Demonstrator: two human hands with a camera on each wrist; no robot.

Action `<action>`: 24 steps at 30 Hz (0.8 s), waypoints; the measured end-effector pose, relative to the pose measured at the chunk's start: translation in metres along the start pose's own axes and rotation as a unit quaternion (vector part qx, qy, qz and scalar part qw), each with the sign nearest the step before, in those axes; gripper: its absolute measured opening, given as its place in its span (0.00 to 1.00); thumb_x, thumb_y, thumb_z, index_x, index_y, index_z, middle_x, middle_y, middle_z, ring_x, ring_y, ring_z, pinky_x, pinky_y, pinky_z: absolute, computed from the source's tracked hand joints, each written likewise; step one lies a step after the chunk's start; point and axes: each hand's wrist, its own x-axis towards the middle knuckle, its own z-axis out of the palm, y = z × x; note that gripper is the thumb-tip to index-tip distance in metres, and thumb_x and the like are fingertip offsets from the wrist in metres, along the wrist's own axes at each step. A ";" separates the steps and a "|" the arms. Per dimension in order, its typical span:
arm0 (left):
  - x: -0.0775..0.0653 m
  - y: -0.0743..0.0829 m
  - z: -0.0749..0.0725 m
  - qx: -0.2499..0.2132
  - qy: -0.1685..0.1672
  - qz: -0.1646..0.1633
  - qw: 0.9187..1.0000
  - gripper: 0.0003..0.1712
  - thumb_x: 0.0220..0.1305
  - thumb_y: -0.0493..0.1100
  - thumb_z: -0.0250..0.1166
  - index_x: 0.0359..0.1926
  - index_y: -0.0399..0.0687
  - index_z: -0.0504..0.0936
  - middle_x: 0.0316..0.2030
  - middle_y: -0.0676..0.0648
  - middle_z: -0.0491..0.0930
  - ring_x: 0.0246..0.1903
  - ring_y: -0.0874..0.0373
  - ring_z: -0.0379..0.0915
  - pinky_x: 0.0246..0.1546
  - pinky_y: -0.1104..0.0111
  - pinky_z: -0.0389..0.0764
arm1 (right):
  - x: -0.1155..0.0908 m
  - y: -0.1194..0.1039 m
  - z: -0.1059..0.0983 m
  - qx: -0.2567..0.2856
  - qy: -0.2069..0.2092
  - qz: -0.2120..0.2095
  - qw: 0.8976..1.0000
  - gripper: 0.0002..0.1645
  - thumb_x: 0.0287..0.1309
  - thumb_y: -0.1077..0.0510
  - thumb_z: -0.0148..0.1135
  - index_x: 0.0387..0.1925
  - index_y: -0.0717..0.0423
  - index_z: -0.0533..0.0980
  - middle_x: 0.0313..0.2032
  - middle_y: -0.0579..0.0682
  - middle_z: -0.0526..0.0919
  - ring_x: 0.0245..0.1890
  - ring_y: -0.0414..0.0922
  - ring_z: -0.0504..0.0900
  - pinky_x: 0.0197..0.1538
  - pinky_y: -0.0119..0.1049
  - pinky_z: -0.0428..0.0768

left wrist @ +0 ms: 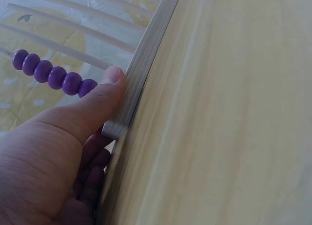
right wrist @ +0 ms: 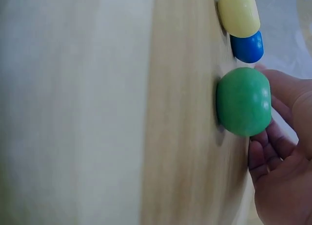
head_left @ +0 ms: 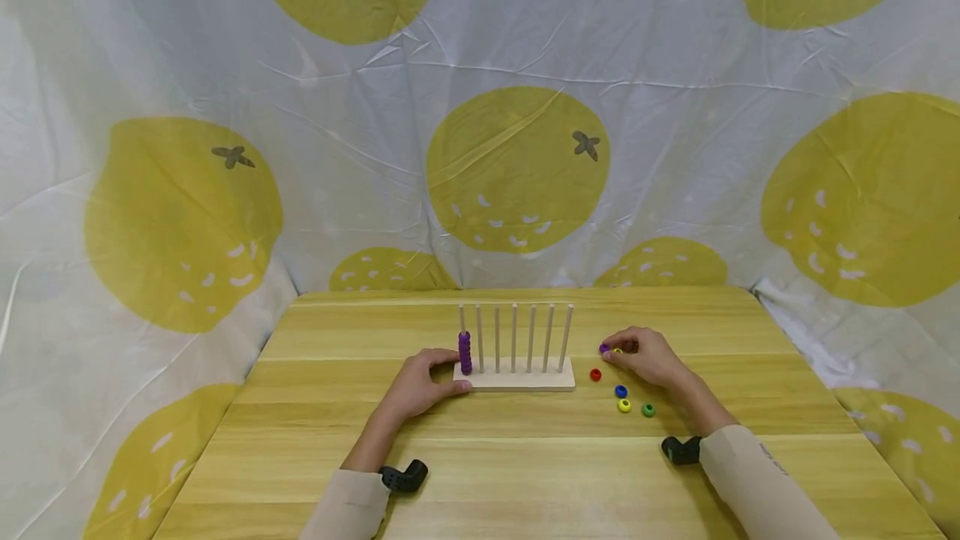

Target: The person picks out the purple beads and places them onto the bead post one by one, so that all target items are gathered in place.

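Note:
A wooden stand of several upright pegs on a flat base (head_left: 517,382) sits mid-table. Purple beads (head_left: 465,354) are stacked on its leftmost peg, seen also as a purple row (left wrist: 57,77) in the left wrist view. My left hand (head_left: 418,385) grips the left end of the base, its thumb (left wrist: 113,81) along the front edge. To the right of the stand, my right hand (head_left: 648,357) pinches a purple bead (head_left: 604,349) between thumb and fingertips, low over the table. The right wrist view does not show that bead.
A yellow bead (head_left: 618,350) lies partly hidden by the right fingers. Nearer on the wooden table (head_left: 525,473) are a red bead (head_left: 596,375), a blue bead (head_left: 621,391), another yellow bead (head_left: 624,406) and a green bead (head_left: 648,410). A lemon-patterned cloth (head_left: 517,173) hangs behind.

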 end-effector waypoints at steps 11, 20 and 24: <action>0.000 0.003 -0.001 -0.006 0.001 -0.005 1.000 0.34 0.53 0.62 0.80 0.59 0.55 0.86 0.60 0.49 0.83 0.66 0.46 0.74 0.70 0.49 0.72 | -0.001 -0.006 -0.003 0.014 0.005 -0.004 1.000 0.14 0.65 0.52 0.71 0.49 0.52 0.87 0.42 0.48 0.86 0.41 0.44 0.80 0.46 0.38 0.80; -0.001 0.002 -0.001 -0.005 -0.003 -0.008 1.000 0.35 0.53 0.62 0.80 0.59 0.54 0.86 0.60 0.49 0.84 0.66 0.46 0.75 0.70 0.49 0.73 | -0.004 -0.020 -0.013 0.017 0.017 -0.024 0.999 0.12 0.67 0.53 0.69 0.48 0.52 0.87 0.39 0.48 0.86 0.39 0.43 0.80 0.42 0.33 0.81; -0.001 0.002 -0.001 -0.006 0.000 -0.004 1.000 0.34 0.53 0.62 0.80 0.59 0.54 0.86 0.59 0.49 0.84 0.65 0.46 0.75 0.69 0.49 0.73 | -0.004 -0.031 -0.022 0.011 0.028 -0.040 0.999 0.13 0.67 0.51 0.69 0.49 0.50 0.86 0.41 0.47 0.86 0.41 0.44 0.80 0.44 0.36 0.81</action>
